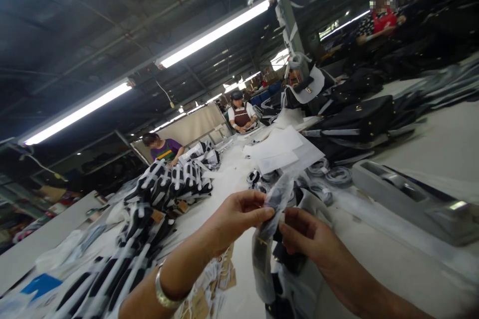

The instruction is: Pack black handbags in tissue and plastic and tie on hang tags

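Observation:
My left hand, with a bangle on the wrist, pinches a strip of clear plastic film between thumb and fingers. Close beside it, my right hand has its fingers curled and pinched at the film's right edge. The film runs down around a strap-like band. Below the hands is a black and light grey bag, partly hidden by the right hand and blurred. Paper tags on strings lie in a heap under my left forearm.
Wrapped black-and-white bags or straps pile up at left. A grey tape dispenser stands at right. White sheets, coiled straps and black bags lie farther back. Several people work around the table; one is at left.

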`<state>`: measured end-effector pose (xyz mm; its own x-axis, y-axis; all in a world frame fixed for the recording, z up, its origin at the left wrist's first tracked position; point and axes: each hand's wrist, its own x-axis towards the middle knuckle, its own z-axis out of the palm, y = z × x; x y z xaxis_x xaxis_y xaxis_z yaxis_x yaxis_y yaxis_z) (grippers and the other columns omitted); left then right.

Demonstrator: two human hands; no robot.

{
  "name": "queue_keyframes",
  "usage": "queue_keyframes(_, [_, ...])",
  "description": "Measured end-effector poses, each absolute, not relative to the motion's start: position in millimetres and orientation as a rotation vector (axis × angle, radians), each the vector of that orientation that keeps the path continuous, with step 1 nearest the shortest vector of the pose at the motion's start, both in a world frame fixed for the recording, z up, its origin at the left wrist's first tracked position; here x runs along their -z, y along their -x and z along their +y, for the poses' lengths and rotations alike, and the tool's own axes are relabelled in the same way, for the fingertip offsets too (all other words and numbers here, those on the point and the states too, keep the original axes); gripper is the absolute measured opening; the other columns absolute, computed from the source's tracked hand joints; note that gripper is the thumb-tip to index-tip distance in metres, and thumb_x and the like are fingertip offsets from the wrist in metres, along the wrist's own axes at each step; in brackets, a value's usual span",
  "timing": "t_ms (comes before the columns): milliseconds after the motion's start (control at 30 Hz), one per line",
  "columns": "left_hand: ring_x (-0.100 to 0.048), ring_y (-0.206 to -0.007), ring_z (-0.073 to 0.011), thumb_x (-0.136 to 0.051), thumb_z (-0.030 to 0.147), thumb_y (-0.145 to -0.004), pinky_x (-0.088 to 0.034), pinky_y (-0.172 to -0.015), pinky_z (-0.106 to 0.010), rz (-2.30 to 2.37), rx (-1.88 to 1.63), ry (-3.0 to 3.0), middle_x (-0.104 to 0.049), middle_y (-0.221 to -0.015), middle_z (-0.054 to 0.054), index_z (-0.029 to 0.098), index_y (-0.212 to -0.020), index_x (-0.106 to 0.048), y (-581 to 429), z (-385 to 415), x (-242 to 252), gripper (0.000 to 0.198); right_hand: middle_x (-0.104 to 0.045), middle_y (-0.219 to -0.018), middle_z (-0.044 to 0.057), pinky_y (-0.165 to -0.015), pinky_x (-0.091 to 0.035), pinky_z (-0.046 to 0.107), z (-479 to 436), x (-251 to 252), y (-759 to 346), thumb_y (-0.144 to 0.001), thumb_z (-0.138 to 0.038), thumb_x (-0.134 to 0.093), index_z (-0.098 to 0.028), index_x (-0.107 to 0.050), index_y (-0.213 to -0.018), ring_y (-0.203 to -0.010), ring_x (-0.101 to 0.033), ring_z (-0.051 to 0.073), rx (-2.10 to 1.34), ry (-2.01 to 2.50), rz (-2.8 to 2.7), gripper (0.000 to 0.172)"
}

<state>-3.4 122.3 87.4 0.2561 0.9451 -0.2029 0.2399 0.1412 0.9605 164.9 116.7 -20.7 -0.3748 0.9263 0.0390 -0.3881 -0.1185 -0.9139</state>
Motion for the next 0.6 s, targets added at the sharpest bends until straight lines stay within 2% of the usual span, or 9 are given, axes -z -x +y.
queue_keyframes(167, [-0.057, -0.064, -0.0086, -0.094, 0.040, -0.060, -0.043, -0.064, -0.021, 1.240, -0.910, -1.367, -0.062, -0.071, 0.003, 0.013, -0.100, -0.064, 6.7, 131.0, -70.7, 0.057, -0.070, -0.106, 0.004, -0.081, -0.052, 0.032, 107.4, 15.4, -159.2, -0.080, -0.054, -0.077, -0.023, -0.067, -0.114, -0.092, -0.063, 0.020, -1.706, 0.646, -1.052, 0.047])
queue_keyframes(267, [-0.056, -0.061, -0.0088, -0.095, 0.043, -0.059, -0.042, -0.060, -0.022, 1.252, -0.906, -1.335, -0.061, -0.071, 0.004, 0.014, -0.103, -0.061, 8.4, 132.7, -67.9, 0.063, -0.071, -0.111, 0.004, -0.089, -0.053, 0.033, 107.8, 16.5, -157.4, -0.080, -0.052, -0.079, -0.023, -0.067, -0.113, -0.101, -0.066, 0.022, -1.698, 0.624, -1.010, 0.046])
queue_keyframes(367, [-0.056, -0.068, -0.0107, -0.090, 0.050, -0.063, -0.043, -0.064, -0.023, 1.306, -0.798, -1.356, -0.063, -0.079, 0.001, 0.013, -0.103, -0.063, 6.0, 127.2, -76.0, 0.061, -0.074, -0.109, 0.005, -0.094, -0.053, 0.036, 111.7, 24.3, -156.1, -0.077, -0.051, -0.082, -0.023, -0.066, -0.110, -0.100, -0.069, 0.024, -1.693, 0.593, -0.981, 0.046])
queue_keyframes(467, [-0.054, -0.072, -0.0115, -0.081, 0.056, -0.073, -0.041, -0.069, -0.024, 1.320, -0.674, -1.394, -0.062, -0.080, 0.000, 0.012, -0.093, -0.066, 2.2, 119.8, -85.7, 0.050, -0.075, -0.101, 0.006, -0.091, -0.055, 0.036, 115.3, 33.4, -154.7, -0.078, -0.050, -0.081, -0.023, -0.066, -0.112, -0.097, -0.070, 0.024, -1.667, 0.582, -1.013, 0.046])
queue_keyframes(600, [-0.054, -0.078, -0.0133, -0.077, 0.054, -0.079, -0.041, -0.077, -0.026, 1.264, -0.700, -1.400, -0.063, -0.080, 0.000, 0.013, -0.086, -0.066, 1.8, 115.8, -81.0, 0.043, -0.075, -0.100, 0.006, -0.090, -0.057, 0.034, 115.6, 32.9, -157.3, -0.080, -0.048, -0.080, -0.023, -0.067, -0.110, -0.098, -0.071, 0.024, -1.606, 0.595, -1.079, 0.042])
